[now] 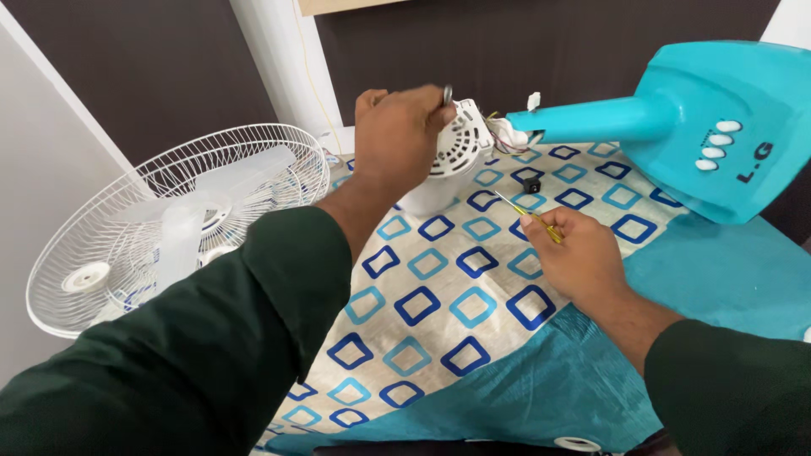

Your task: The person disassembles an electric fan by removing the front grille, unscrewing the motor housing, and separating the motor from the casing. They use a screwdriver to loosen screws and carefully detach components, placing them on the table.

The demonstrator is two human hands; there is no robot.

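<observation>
patterned cloth (439, 295), left hand (397, 135) gripping white motor housing (456, 148), right hand (574, 253) holding screwdriver (525, 213)

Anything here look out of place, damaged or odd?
Yes: the fan is in pieces. Loose wires hang exposed between the white motor housing and the teal stand. The grille lies separately at left, and a small black part sits loose on the patterned cloth.
</observation>
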